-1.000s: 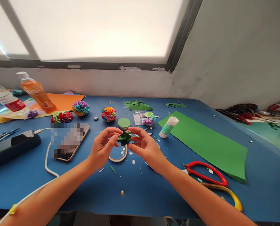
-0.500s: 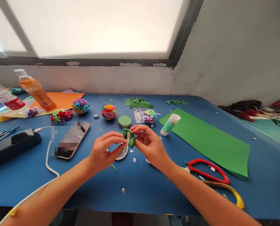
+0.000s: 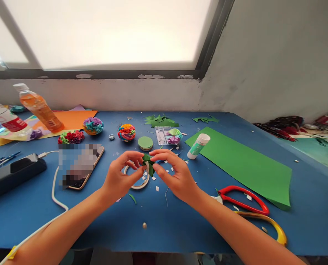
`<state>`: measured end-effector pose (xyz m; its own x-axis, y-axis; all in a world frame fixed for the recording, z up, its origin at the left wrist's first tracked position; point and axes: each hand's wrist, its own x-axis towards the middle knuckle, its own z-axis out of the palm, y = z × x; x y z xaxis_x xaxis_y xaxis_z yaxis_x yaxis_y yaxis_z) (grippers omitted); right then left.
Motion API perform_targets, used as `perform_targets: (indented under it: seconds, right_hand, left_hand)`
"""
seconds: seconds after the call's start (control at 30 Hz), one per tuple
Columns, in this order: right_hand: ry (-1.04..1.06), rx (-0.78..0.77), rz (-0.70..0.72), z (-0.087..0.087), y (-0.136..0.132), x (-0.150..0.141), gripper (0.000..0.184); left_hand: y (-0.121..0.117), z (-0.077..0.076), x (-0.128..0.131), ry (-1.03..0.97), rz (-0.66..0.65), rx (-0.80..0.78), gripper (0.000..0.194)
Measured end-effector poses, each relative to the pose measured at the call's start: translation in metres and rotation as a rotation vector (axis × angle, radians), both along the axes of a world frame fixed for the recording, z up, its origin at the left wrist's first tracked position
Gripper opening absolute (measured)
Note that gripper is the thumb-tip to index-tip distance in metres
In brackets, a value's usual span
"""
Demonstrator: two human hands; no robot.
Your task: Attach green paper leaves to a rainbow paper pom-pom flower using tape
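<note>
A small folded green paper piece [image 3: 150,168] is held above the table between my two hands. My left hand [image 3: 120,173] pinches its left side with thumb and fingertips, the other fingers curled. From the right, the thumb and index fingertip of my right hand [image 3: 178,176] grip it. A narrow white strip shows along its left side, partly covered by the fingers. Below my left hand lies a white ring-shaped tape roll [image 3: 140,187], partly hidden. Small white paper bits [image 3: 157,188] are scattered under and around the hands.
Red-and-yellow-handled scissors [image 3: 245,198] lie by my right forearm. Beyond them are a green paper sheet [image 3: 243,165] and a glue stick [image 3: 198,146]. Several paper flower balls [image 3: 126,132] and green paper circles [image 3: 145,142] stand farther back. A phone [image 3: 83,165], cable and bottle [image 3: 39,106] are left.
The green paper piece has been turned between my fingers, so the white strip shows less. My right fingers have shifted on it, and the view has moved slightly.
</note>
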<state>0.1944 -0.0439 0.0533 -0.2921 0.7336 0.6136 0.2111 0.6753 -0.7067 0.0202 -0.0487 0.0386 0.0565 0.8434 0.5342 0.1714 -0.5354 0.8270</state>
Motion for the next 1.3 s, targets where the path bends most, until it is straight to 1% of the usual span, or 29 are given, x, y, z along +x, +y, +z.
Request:
perform_targets:
  seconds: [0.13,0.33,0.4,0.47,0.53,0.6,0.7,0.8,0.9,0.97,1.07,1.17,1.3]
  right_hand:
    - [-0.080,0.158,-0.080,-0.001,0.000,0.000,0.008]
    - [-0.166,0.363,-0.138,-0.002,0.001,0.000,0.012]
    - [-0.168,0.364,-0.138,-0.001,0.000,0.000,0.009]
    - [-0.170,0.324,-0.140,0.002,-0.001,0.000,0.006]
    - [-0.201,0.303,-0.135,0.004,-0.001,0.001,0.006]
    - [-0.240,0.314,-0.125,0.004,-0.001,0.001,0.007]
    - [-0.247,0.315,-0.138,0.002,-0.001,0.001,0.006]
    - [-0.240,0.327,-0.205,0.000,0.000,0.000,0.004]
    - [-0.287,0.389,-0.232,0.000,0.000,0.000,0.006]
    - [-0.324,0.433,-0.246,0.001,0.001,0.001,0.006]
    - [-0.384,0.493,-0.276,0.003,0.001,0.002,0.006]
    - [-0.419,0.516,-0.286,0.003,-0.001,0.001,0.007]
    - [-0.406,0.486,-0.295,0.002,-0.004,-0.001,0.009]
  left_hand:
    - [-0.001,-0.004,-0.002,0.099,0.012,0.146,0.020]
    - [-0.003,-0.004,-0.001,0.159,0.030,0.244,0.021]
    - [-0.003,-0.004,-0.001,0.157,0.027,0.258,0.020]
    - [-0.003,-0.005,0.000,0.151,0.023,0.253,0.020]
    - [-0.004,-0.005,0.000,0.150,-0.001,0.212,0.022]
    - [-0.005,-0.003,0.000,0.138,-0.043,0.129,0.025]
    - [-0.006,0.001,0.000,0.059,-0.071,-0.068,0.026]
    - [-0.005,0.006,0.000,-0.042,-0.053,-0.300,0.032]
    - [-0.004,0.008,0.001,-0.109,-0.058,-0.444,0.037]
    - [-0.004,0.007,0.001,-0.131,-0.068,-0.472,0.037]
    - [-0.005,0.005,0.001,-0.124,-0.053,-0.457,0.035]
    - [-0.008,0.002,0.003,-0.090,-0.025,-0.391,0.031]
    - [-0.011,0.000,0.005,-0.032,-0.001,-0.260,0.023]
